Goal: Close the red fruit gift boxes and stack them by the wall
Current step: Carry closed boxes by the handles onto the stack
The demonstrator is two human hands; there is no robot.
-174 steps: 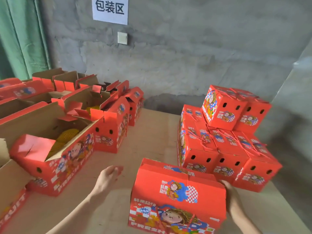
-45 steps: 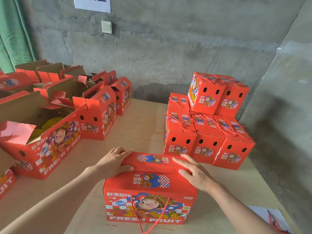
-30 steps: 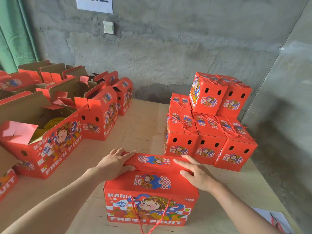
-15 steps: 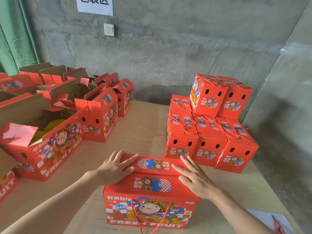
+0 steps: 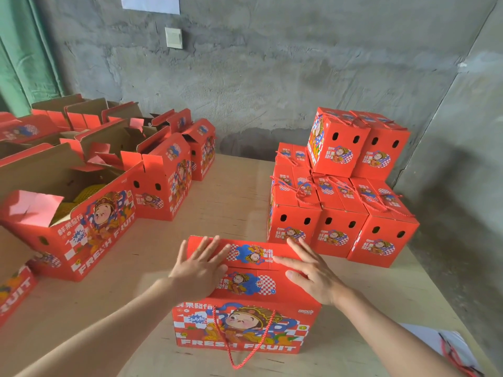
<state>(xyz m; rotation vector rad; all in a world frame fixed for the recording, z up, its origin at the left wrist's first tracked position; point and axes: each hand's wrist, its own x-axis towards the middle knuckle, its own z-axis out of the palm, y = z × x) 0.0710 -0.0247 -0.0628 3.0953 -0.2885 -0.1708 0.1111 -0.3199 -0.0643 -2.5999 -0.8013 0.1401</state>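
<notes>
A closed red fruit gift box (image 5: pixel 246 326) stands on the wooden table (image 5: pixel 231 202) right in front of me, its red cord handle hanging down the front. My left hand (image 5: pixel 200 268) lies flat with straight fingers on the left part of the box's top flaps. My right hand (image 5: pixel 313 270) presses flat on the right part of the top. A stack of closed red boxes (image 5: pixel 343 213) stands at the right by the grey wall, with two more boxes (image 5: pixel 356 142) on its second layer.
Several open red boxes (image 5: pixel 81 213) with raised flaps fill the left side of the table; yellow fruit netting (image 5: pixel 81 195) shows in the nearest one. A white sheet with red cords (image 5: pixel 446 346) lies at the table's near right corner. The table's right edge drops off beside the stack.
Both hands went from gripping the box's top ridge with curled fingers to lying flat on the closed flaps. The box has stayed in the same spot.
</notes>
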